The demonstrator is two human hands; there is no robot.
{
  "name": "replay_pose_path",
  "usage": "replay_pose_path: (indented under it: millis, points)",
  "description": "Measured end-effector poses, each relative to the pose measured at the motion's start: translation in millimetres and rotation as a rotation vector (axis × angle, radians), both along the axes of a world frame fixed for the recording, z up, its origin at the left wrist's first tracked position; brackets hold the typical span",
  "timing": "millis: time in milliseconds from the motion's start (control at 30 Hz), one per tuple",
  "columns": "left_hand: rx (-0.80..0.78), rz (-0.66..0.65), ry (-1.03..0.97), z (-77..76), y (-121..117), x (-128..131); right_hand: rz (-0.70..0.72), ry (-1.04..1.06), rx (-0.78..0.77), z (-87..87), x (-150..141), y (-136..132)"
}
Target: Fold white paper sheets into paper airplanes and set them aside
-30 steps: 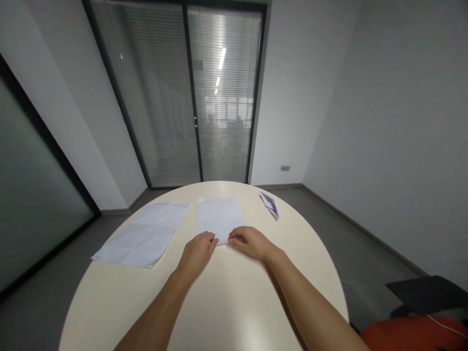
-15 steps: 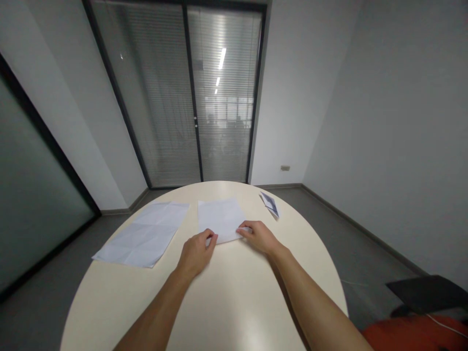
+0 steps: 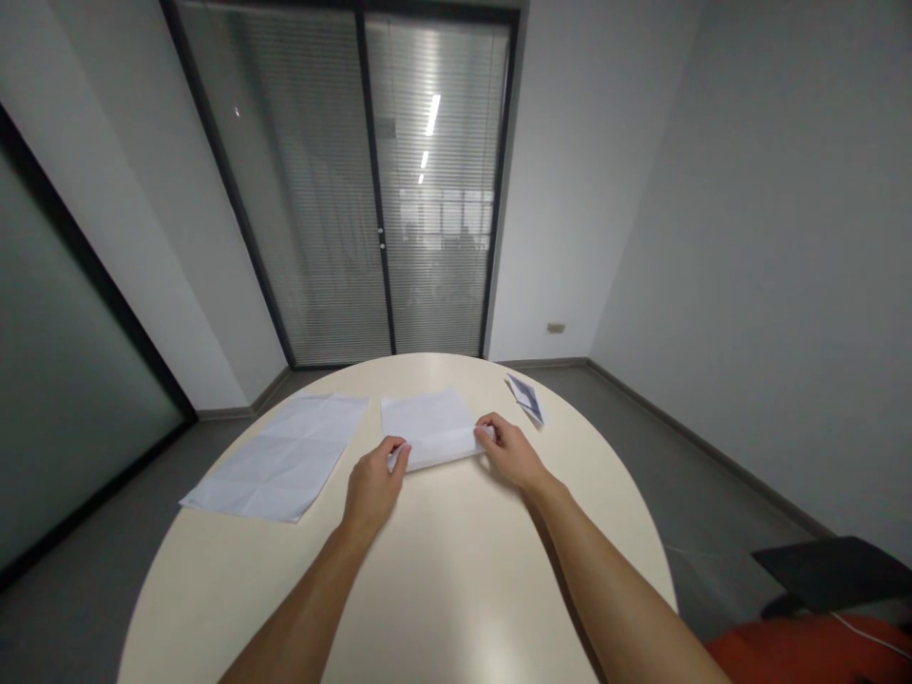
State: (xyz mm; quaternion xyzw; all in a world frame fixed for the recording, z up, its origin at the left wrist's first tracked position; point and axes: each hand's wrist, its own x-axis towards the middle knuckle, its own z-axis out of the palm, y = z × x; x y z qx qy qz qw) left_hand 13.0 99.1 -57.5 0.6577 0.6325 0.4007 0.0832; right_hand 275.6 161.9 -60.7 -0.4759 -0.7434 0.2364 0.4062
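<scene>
A white sheet of paper [image 3: 427, 418] lies in the middle of the round cream table [image 3: 442, 589], its near edge lifted and rolled over towards the far side. My left hand [image 3: 371, 486] pinches the near left corner of that sheet. My right hand [image 3: 514, 454] pinches the near right corner. Both hands have their fingers closed on the raised edge.
A larger creased white sheet [image 3: 281, 456] lies flat to the left. A small folded paper piece [image 3: 525, 397] rests near the far right rim. Beyond the table stand glass doors with blinds [image 3: 370, 190]. A dark chair [image 3: 833, 570] and an orange object [image 3: 805, 651] sit at lower right.
Both hands slid forward and apart along the sheet's near edge, and that edge rose from the table and folded over towards the far side.
</scene>
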Motion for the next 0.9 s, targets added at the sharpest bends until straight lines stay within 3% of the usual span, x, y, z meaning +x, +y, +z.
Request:
replay_pose_path:
  millis: [333,567,733,900]
  points:
    - [0.115,0.055,-0.097,5.5,-3.2,-0.5,0.019,0.129,0.031,-1.5,-1.7,0.9]
    - [0.1,0.135,-0.103,4.2,-2.3,-0.5,0.0,0.243,0.035,-1.3,-3.4,4.5]
    - [0.086,0.118,-0.178,-1.4,2.6,-3.7,-0.075,0.284,0.035,-4.2,-1.9,8.4]
    - [0.131,0.11,-0.266,0.1,4.2,-5.3,-0.033,0.285,0.021,-9.4,-2.2,9.9]
